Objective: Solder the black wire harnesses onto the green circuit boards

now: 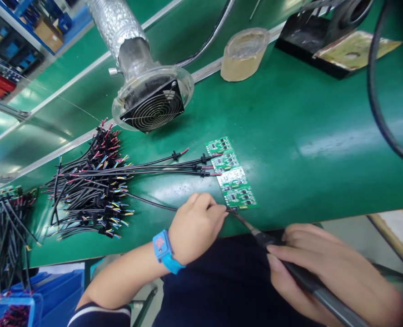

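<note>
A strip of small green circuit boards (231,173) lies on the green bench mat (306,136). Three black cables (174,169) run into its upper boards from the left. My left hand (196,225), with a blue wrist strap (165,252), pinches a black wire (150,203) and holds its end against the strip's near corner. My right hand (327,272) grips a soldering iron (300,277) by its dark handle. The iron's tip touches that same corner beside my left fingertips.
A pile of black cables with coloured ends (92,181) lies left of the boards. A fume extractor with a fan grille (151,97) hangs over the mat behind them. A tape roll (244,53) and an iron stand (327,41) sit further back. Blue bins (24,295) are at lower left.
</note>
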`<state>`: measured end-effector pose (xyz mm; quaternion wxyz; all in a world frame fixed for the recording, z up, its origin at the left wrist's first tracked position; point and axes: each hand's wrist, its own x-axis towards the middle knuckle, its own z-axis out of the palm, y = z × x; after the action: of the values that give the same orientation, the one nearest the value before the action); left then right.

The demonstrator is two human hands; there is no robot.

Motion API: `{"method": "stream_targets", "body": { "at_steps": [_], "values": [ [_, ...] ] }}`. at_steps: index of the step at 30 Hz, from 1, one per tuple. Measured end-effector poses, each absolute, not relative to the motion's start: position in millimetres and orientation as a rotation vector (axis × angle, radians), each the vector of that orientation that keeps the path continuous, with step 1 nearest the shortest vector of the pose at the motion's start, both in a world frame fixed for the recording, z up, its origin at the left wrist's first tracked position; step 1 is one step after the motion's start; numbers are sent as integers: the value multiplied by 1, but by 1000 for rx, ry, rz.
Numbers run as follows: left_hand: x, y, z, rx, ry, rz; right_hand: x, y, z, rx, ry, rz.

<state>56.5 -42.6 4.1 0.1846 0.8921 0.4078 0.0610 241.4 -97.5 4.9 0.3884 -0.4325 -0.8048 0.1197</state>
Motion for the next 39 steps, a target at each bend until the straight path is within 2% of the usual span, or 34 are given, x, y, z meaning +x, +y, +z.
{"method": "stream_targets", "body": {
  "at_steps": [3,12,20,26,31,39],
  "values": [
    [58,-44,4,2463,1163,196,238,-98,6,-1103,-2072,277],
    [65,-36,15,2520,1152,-29,258,-103,0,-1120,-1976,350],
    [72,-32,23,2423,1237,-232,246,-98,-13,-1509,-1585,269],
    [74,-30,19,2117,1252,-58,235,-86,-21,-1374,-1522,286],
    [80,-38,13,2035,1316,91,259,-97,-17,-1218,-1651,438],
    [82,-40,12,2075,1353,70,266,-103,-8,-1040,-1969,445]
  ]
}}
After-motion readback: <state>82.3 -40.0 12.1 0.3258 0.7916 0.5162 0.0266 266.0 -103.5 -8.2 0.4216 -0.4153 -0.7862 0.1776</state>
